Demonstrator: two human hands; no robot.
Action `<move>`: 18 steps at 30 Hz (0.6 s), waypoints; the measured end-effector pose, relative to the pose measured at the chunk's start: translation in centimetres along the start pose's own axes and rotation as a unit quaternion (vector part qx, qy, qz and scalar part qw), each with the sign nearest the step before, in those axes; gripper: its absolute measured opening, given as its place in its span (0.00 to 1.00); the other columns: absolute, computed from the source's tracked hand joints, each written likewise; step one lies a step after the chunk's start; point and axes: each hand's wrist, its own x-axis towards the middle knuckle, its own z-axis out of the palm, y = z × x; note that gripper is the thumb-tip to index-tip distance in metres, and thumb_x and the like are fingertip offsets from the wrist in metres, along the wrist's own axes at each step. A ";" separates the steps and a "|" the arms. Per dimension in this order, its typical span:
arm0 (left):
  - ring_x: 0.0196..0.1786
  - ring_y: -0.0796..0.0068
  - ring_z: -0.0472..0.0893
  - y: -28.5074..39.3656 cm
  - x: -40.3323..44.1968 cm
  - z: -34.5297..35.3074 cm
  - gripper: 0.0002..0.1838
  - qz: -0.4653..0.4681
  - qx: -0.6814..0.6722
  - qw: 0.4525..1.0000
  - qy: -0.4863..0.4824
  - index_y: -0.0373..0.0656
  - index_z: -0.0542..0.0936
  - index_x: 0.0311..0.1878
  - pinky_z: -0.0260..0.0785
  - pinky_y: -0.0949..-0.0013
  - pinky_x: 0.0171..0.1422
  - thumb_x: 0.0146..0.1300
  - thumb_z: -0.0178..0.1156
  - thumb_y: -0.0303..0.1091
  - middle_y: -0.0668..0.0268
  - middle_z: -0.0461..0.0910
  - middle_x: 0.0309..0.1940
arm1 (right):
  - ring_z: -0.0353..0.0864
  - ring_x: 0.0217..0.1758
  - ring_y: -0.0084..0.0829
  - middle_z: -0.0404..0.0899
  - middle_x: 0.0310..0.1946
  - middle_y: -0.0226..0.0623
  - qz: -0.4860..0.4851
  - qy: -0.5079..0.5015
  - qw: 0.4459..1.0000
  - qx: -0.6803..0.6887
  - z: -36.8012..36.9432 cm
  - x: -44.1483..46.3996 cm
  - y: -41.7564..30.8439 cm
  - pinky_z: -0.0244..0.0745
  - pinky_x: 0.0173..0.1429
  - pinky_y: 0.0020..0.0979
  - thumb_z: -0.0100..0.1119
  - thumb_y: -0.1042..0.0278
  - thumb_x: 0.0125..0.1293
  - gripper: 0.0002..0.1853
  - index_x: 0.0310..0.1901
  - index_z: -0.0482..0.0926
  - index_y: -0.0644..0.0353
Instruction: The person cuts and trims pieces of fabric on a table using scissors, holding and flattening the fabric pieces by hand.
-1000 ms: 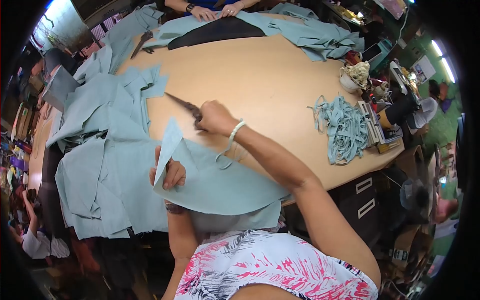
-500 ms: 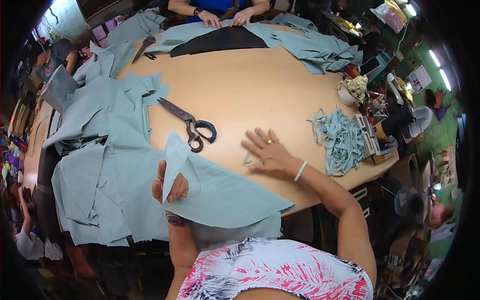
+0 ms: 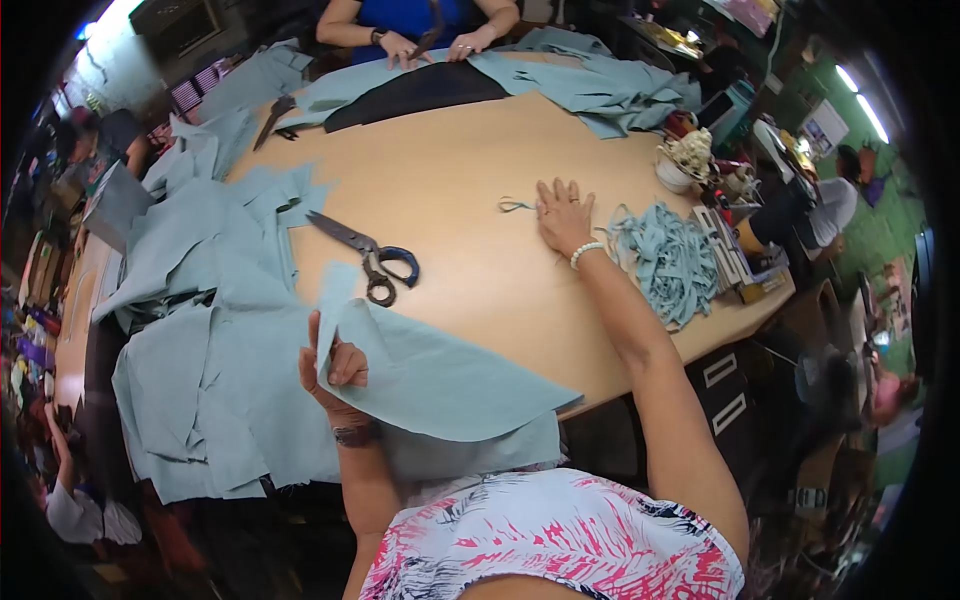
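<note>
My left hand (image 3: pixel 338 368) is closed on the edge of a pale blue-green fabric piece (image 3: pixel 450 375), with the fold pinched between thumb and fingers. This piece has a curved lower edge and hangs over the near table edge. My right hand (image 3: pixel 566 218) lies flat on the table, fingers spread. Beside its fingertips is a thin looped fabric strip (image 3: pixel 515 206); whether the hand touches it I cannot tell. Large scissors (image 3: pixel 365 253) with a dark blue handle lie between the hands, toward the left. A heap of fabric strips (image 3: pixel 665 262) is right of my right hand.
Layered fabric (image 3: pixel 200 370) covers the left side of the table (image 3: pixel 450 160). Across from me, a person's hands (image 3: pixel 400 48) rest at fabric and a dark curved piece (image 3: pixel 425 95). Another pair of scissors (image 3: pixel 270 122) lies far left. A white pot (image 3: pixel 675 175) stands at right.
My right hand has slid forward and right across the table, along with the thin strip. My left hand keeps its hold on the fabric. The whole view has shifted slightly.
</note>
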 end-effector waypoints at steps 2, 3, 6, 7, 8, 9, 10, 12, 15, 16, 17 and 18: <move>0.18 0.85 0.66 -0.3 0.0 0.0 0.26 -0.005 -0.004 1.000 0.011 0.33 0.61 0.62 0.61 0.82 0.21 0.63 0.49 0.35 0.63 0.78 0.38 | 0.50 0.69 0.48 0.56 0.65 0.41 0.044 0.001 0.997 -0.066 -0.6 -1.2 3.6 0.37 0.66 0.62 0.37 0.58 0.64 0.24 0.62 0.62 0.49; 0.18 0.85 0.66 -0.4 0.0 0.0 0.27 -0.007 -0.002 1.000 0.012 0.33 0.61 0.62 0.62 0.82 0.21 0.63 0.49 0.35 0.62 0.78 0.38 | 0.50 0.69 0.48 0.56 0.65 0.42 0.063 -0.002 0.992 -0.106 -0.8 -1.5 5.7 0.37 0.66 0.62 0.37 0.59 0.64 0.24 0.61 0.63 0.50; 0.17 0.83 0.66 -0.4 -0.1 -0.7 0.27 -0.012 -0.025 1.000 0.004 0.34 0.62 0.62 0.63 0.82 0.21 0.61 0.49 0.36 0.59 0.76 0.44 | 0.52 0.68 0.48 0.57 0.65 0.39 0.112 -0.039 0.959 -0.257 -1.6 -2.4 11.2 0.38 0.65 0.63 0.36 0.58 0.65 0.24 0.62 0.62 0.50; 0.17 0.82 0.66 -0.3 -0.2 -1.0 0.27 -0.012 -0.036 0.999 0.000 0.34 0.62 0.62 0.64 0.81 0.21 0.61 0.50 0.36 0.57 0.75 0.47 | 0.53 0.68 0.48 0.57 0.65 0.39 0.119 -0.041 0.952 -0.279 -2.0 -2.8 12.9 0.39 0.65 0.64 0.38 0.58 0.64 0.24 0.62 0.63 0.51; 0.17 0.83 0.65 -0.4 -0.1 -0.7 0.27 -0.020 0.006 1.000 -0.015 0.36 0.62 0.63 0.63 0.82 0.19 0.61 0.49 0.36 0.58 0.75 0.43 | 0.55 0.67 0.49 0.56 0.66 0.38 0.122 -0.041 0.945 -0.300 -2.4 -3.0 14.1 0.40 0.64 0.65 0.40 0.58 0.63 0.24 0.61 0.64 0.52; 0.17 0.83 0.65 -0.7 0.3 -0.2 0.27 -0.024 0.051 0.998 -0.030 0.37 0.62 0.63 0.62 0.82 0.18 0.62 0.49 0.36 0.60 0.75 0.39 | 0.57 0.66 0.48 0.58 0.64 0.39 0.113 0.009 0.946 -0.304 -2.9 -2.9 14.7 0.42 0.64 0.63 0.41 0.57 0.63 0.22 0.58 0.67 0.52; 0.17 0.84 0.65 -0.9 0.2 0.5 0.26 -0.027 0.097 0.994 -0.043 0.39 0.62 0.63 0.61 0.83 0.17 0.62 0.48 0.37 0.61 0.75 0.36 | 0.60 0.64 0.47 0.60 0.63 0.40 0.102 0.059 0.945 -0.305 -3.5 -2.8 14.8 0.44 0.64 0.61 0.42 0.57 0.63 0.20 0.55 0.70 0.53; 0.26 0.79 0.69 -1.3 -0.4 1.8 0.27 0.015 0.235 0.948 0.214 0.39 0.62 0.63 0.67 0.78 0.28 0.59 0.49 0.31 0.64 0.72 0.31 | 0.65 0.60 0.45 0.65 0.58 0.44 0.078 0.053 0.975 -0.199 -6.3 -2.2 11.6 0.51 0.62 0.55 0.44 0.56 0.63 0.18 0.47 0.76 0.56; 0.44 0.75 0.75 -1.9 0.2 2.6 0.27 -0.006 0.378 0.894 0.242 0.37 0.68 0.59 0.69 0.75 0.49 0.52 0.52 0.24 0.61 0.75 0.47 | 0.76 0.45 0.46 0.75 0.45 0.52 -0.019 -0.066 0.988 0.141 -9.2 -0.9 5.8 0.68 0.50 0.40 0.47 0.53 0.62 0.19 0.31 0.81 0.62; 0.50 0.75 0.73 -2.1 0.6 3.0 0.27 -0.030 0.399 0.893 0.208 0.36 0.69 0.58 0.65 0.75 0.54 0.51 0.54 0.22 0.61 0.73 0.51 | 0.76 0.44 0.43 0.75 0.44 0.51 -0.104 0.022 0.976 0.188 -7.4 -0.6 4.5 0.68 0.49 0.38 0.47 0.51 0.62 0.21 0.34 0.80 0.62; 0.55 0.75 0.72 -2.4 0.8 3.3 0.27 -0.056 0.419 0.890 0.174 0.36 0.70 0.57 0.62 0.75 0.60 0.49 0.55 0.21 0.61 0.72 0.55 | 0.77 0.43 0.41 0.76 0.43 0.50 -0.185 0.110 0.948 0.233 -6.5 -1.0 1.9 0.69 0.48 0.36 0.46 0.48 0.63 0.23 0.37 0.79 0.63; 0.55 0.76 0.71 -2.6 0.8 3.5 0.28 -0.070 0.425 0.887 0.164 0.36 0.70 0.58 0.62 0.75 0.60 0.49 0.55 0.20 0.62 0.72 0.55 | 0.76 0.42 0.38 0.76 0.42 0.48 -0.148 0.004 0.929 0.340 -7.5 -1.7 -1.3 0.69 0.48 0.34 0.48 0.46 0.62 0.24 0.39 0.79 0.63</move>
